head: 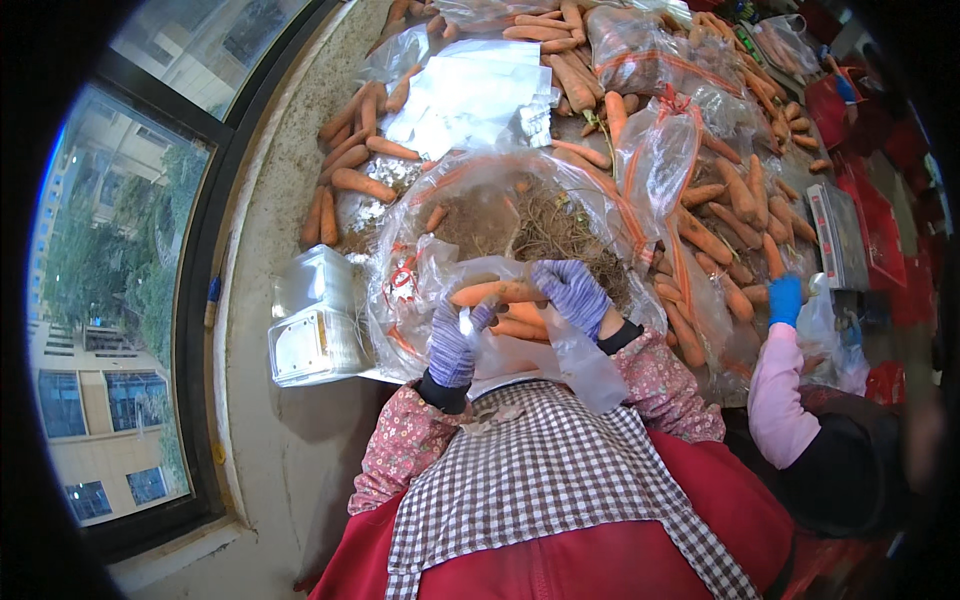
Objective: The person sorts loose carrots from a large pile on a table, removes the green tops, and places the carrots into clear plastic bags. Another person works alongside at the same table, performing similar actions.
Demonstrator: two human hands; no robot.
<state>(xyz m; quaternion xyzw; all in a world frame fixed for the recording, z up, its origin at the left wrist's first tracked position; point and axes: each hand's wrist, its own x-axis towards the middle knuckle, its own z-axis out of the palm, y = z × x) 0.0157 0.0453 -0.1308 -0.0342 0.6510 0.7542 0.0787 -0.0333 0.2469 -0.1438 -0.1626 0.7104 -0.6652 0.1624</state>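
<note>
A single carrot [496,292] lies level across the mouth of a clear plastic bag [589,367]. My right hand [574,295], in a purple knitted glove, grips the carrot's right end. My left hand [452,345], gloved alike, holds the bag's left side, its thumb just below the carrot. Several more carrots [521,322] show inside the bag, under the held one. Loose film from the bag hangs beneath my right wrist. Beyond my hands, a large opened plastic sack [480,217] is spread out, with soil and dry rootlets [570,232] on it.
Stacked clear plastic trays [311,345] stand at left by the window [112,300]. Flat plastic bags [469,97] lie in a pile farther back. Loose carrots [364,184] and filled sacks [664,60] surround them. At right, a co-worker's blue-gloved hand [785,298] touches a carrot near a digital scale [836,232].
</note>
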